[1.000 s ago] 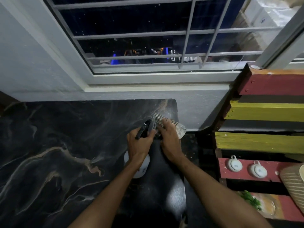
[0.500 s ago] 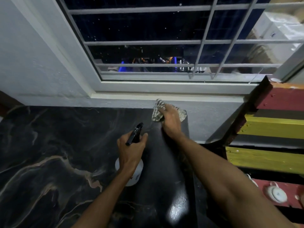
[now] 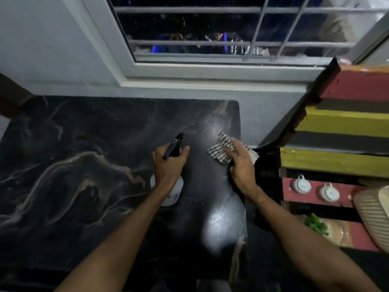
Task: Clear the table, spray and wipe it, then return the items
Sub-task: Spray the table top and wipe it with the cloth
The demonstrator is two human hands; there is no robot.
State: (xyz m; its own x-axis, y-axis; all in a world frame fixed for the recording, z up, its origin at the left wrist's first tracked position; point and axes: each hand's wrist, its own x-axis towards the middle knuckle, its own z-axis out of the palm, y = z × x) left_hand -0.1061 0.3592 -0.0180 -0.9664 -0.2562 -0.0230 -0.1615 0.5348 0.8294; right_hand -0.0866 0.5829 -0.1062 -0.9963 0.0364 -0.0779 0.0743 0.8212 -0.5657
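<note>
The striped cloth (image 3: 219, 151) lies crumpled on the table (image 3: 84, 165), near its far right corner and just inside the right edge. The right hand (image 3: 241, 165) rests on top of it with the fingers stretched out almost straight, pressing it flat to the tabletop; nothing is curled round it. The spray bottle (image 3: 176, 192) is over the middle of the table's right half. The left hand (image 3: 168, 167) is wrapped round the bottle's neck, with the black nozzle head sticking out past the knuckles toward the table's far edge and the white body showing under the wrist. Whether a finger sits on the trigger cannot be told. The table is black stone with pale brown veins, and a bright glossy patch (image 3: 219, 226) shines on it near its right edge.

Just beyond the table's right edge stands a rack (image 3: 336, 123) of red and yellow painted slats. Two small round white objects (image 3: 300, 186) hang from one of its red slats. Above the table's far edge, a barred window (image 3: 210, 28) is set in a pale wall.
</note>
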